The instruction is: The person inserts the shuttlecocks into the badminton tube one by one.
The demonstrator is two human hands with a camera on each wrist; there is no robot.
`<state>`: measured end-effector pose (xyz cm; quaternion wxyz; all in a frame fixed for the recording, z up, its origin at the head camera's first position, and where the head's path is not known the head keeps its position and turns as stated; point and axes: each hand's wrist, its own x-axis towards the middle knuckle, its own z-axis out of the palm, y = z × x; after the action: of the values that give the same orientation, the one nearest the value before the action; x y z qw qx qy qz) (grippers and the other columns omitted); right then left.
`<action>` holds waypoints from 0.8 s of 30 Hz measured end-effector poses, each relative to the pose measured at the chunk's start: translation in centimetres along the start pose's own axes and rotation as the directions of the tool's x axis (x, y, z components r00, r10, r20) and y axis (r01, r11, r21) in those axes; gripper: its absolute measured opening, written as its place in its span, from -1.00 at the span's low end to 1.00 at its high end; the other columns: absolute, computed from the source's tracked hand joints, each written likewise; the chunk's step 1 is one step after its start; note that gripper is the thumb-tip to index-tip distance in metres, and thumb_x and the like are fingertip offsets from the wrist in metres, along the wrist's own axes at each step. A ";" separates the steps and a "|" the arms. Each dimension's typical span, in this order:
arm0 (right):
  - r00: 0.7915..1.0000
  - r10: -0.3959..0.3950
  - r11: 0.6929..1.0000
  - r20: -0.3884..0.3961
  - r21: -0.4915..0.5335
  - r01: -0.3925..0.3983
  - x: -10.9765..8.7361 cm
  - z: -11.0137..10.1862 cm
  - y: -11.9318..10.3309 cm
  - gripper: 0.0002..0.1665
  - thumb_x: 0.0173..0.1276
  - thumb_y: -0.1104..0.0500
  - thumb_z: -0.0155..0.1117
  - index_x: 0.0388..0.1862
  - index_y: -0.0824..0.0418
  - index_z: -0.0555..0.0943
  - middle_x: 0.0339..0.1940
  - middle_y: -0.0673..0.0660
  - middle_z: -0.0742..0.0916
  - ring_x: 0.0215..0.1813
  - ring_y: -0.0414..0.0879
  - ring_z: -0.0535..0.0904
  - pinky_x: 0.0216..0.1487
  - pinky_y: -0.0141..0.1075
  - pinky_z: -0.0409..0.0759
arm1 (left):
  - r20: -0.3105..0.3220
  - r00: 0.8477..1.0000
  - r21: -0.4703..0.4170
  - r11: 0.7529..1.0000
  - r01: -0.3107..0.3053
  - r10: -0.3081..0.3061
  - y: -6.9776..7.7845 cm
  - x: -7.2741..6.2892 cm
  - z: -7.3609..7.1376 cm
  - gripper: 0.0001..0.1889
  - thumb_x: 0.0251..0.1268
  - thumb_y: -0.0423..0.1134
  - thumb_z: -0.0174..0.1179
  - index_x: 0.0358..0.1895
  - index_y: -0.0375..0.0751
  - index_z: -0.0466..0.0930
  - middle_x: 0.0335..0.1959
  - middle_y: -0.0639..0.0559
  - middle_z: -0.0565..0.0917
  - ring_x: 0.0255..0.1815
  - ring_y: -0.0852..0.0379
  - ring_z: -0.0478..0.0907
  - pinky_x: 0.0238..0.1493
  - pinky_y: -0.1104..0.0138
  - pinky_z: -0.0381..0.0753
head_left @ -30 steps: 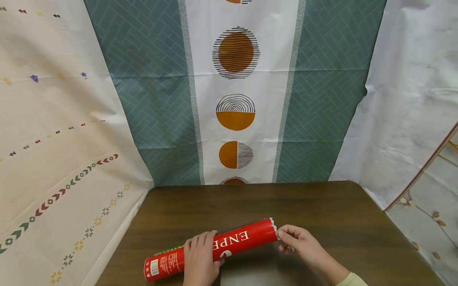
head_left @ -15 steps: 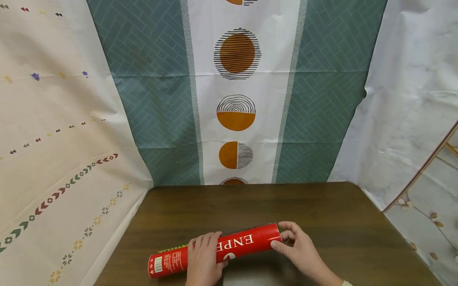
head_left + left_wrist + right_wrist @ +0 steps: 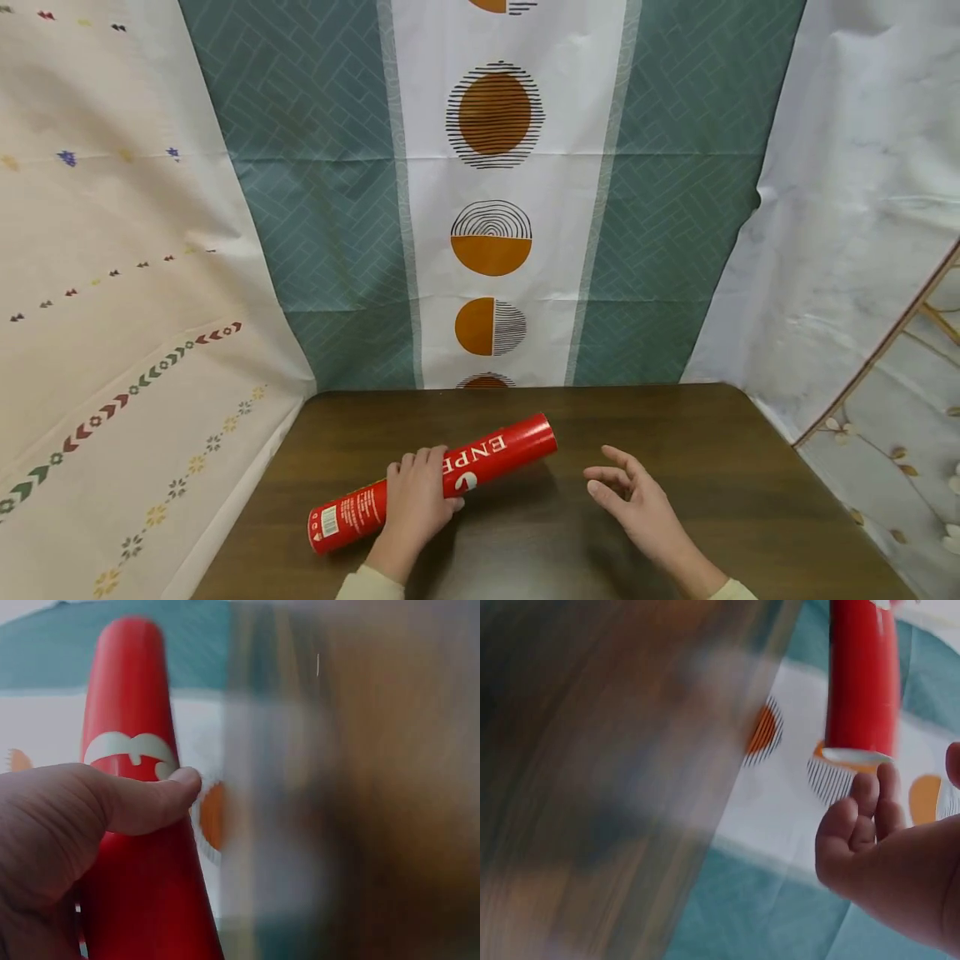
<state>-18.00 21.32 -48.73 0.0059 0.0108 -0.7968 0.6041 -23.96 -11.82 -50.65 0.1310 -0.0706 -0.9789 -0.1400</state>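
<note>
A long red shuttlecock tube (image 3: 506, 454) with white lettering lies slantwise above the brown table in the head view, its right end raised. My left hand (image 3: 415, 498) grips it around the middle from above. The left wrist view shows my thumb (image 3: 154, 801) lying across the tube. Off the raised end, my right hand (image 3: 641, 510) hovers with loosely bent fingers and nothing in it. A pale rim shows at the tube's end (image 3: 857, 755) in the right wrist view; what lies inside is hidden.
The dark brown table (image 3: 637, 417) has rounded far corners. A teal and white cloth (image 3: 322, 250) with orange circles hangs behind it. Patterned pale cloths hang at the left (image 3: 135, 375) and right (image 3: 832, 250).
A white scalloped edge stuck out of the tube's right end by my right fingers; it no longer shows. My right hand has let go of that end, and the tube's end has swung up and away.
</note>
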 end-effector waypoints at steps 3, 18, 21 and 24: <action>1.000 0.022 1.000 0.006 -0.022 -0.022 -0.4 -1.5 0.5 -0.22 0.58 -0.01 0.36 0.62 0.15 0.28 0.28 0.18 0.76 0.13 -0.17 0.70 0.08 -0.42 0.68 | 0.026 0.999 0.017 0.999 0.046 -0.046 -0.9 2.6 0.4 -0.11 -0.22 0.08 0.77 0.21 -0.26 0.58 0.02 -0.22 0.73 0.02 -0.21 0.58 0.09 -0.19 0.55; 0.983 -0.023 0.996 0.180 -0.077 0.037 -0.1 -3.8 2.9 -0.33 0.64 0.02 0.28 0.50 0.40 0.40 0.24 0.39 0.73 0.10 -0.15 0.73 0.05 -0.40 0.69 | 0.003 0.986 0.138 0.976 0.167 -0.169 -3.7 7.7 3.9 -0.13 -0.10 0.13 0.71 0.15 -0.42 0.53 0.00 -0.36 0.71 -0.01 -0.31 0.58 0.11 -0.21 0.56; 0.976 -0.022 0.995 0.217 -0.086 0.042 0.0 -3.7 3.2 -0.37 0.65 0.03 0.26 0.46 0.43 0.43 0.20 0.37 0.75 0.10 -0.07 0.74 0.03 -0.37 0.71 | -0.013 0.983 0.144 0.973 0.182 -0.182 -4.8 7.8 3.9 -0.14 -0.04 0.11 0.69 0.16 -0.45 0.51 0.02 -0.39 0.70 0.00 -0.34 0.58 0.12 -0.23 0.56; 0.973 -0.018 0.993 0.231 -0.110 0.044 0.2 -3.7 3.4 -0.39 0.65 0.03 0.27 0.43 0.44 0.46 0.17 0.34 0.77 0.06 -0.17 0.73 0.01 -0.37 0.70 | -0.024 0.980 0.152 0.968 0.198 -0.197 -5.6 7.8 3.9 -0.15 -0.02 0.09 0.68 0.15 -0.46 0.49 0.01 -0.41 0.69 0.00 -0.36 0.57 0.11 -0.24 0.56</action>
<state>-18.31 25.82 -51.01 -0.0762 0.0928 -0.8251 0.5520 -33.29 -15.26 -53.52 0.1257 0.0379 -0.9884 -0.0770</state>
